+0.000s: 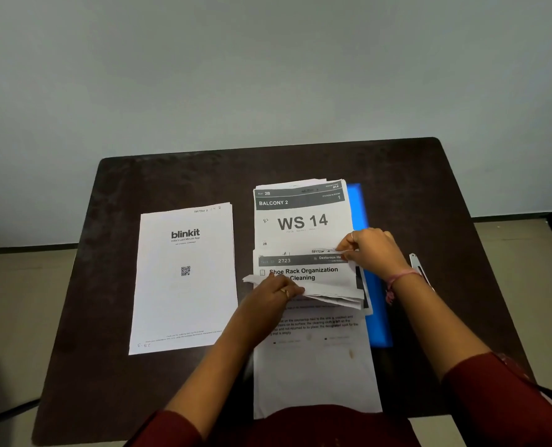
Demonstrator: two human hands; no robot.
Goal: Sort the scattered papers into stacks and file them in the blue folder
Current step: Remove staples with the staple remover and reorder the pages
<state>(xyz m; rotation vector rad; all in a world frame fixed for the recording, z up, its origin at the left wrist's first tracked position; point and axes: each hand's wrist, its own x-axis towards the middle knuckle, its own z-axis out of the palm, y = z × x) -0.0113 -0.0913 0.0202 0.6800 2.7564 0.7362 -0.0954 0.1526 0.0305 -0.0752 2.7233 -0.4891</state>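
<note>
Head view: sorting is under way. The left hand (276, 293) and right hand (369, 250) each have a grip clamped on loose papers (303, 272) over the blue folder (376, 304) on the desk (413, 188). A sorted stack (184, 279) lies left. Next, likely, the held sheets must be squared.

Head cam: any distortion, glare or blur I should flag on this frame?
Head view: wide-angle bowing curves the table edges; light is soft and even, no glare on the blinkit sheet; large print such as WS 14 sheet is sharp; small print near the left hand is smeared; blue folder looks oversaturated.
</note>
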